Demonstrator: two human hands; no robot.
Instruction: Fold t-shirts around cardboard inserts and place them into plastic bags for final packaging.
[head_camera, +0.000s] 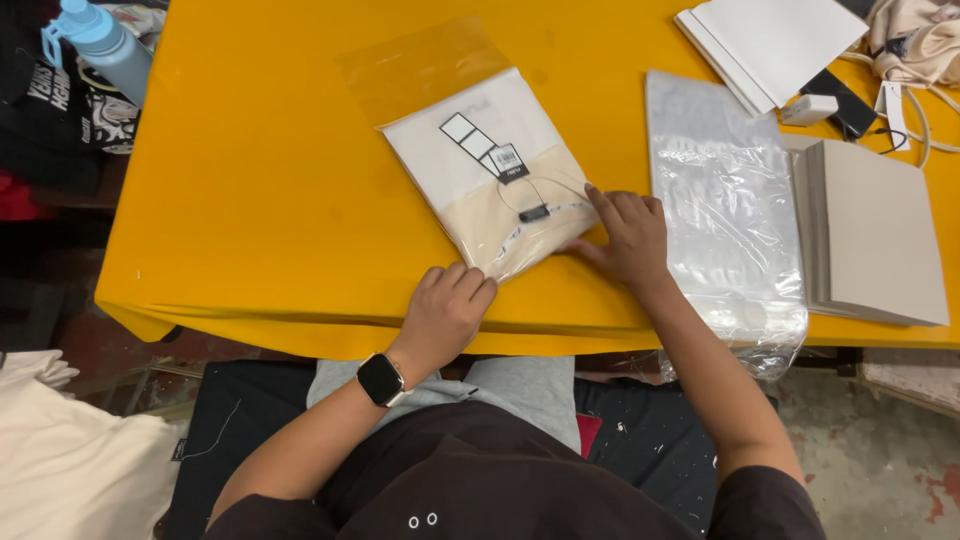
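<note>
Both the left hand (447, 308) and right hand (625, 235) press a bagged folded garment (485, 170) on the yellow table (250, 180).

Yellow table (250, 200), bagged folded garment (490, 180), clear plastic bags (720, 200), perhaps grey cardboard sheets (880, 230)

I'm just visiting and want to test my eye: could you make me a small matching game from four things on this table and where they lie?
Things:
1. bagged folded garment
2. water bottle
3. stack of clear plastic bags
4. stack of grey boards

Places:
a. far left edge
b. under both hands, centre
c. far right
d. just right of the right hand

Pairs: 1-b, 2-a, 3-d, 4-c
</note>
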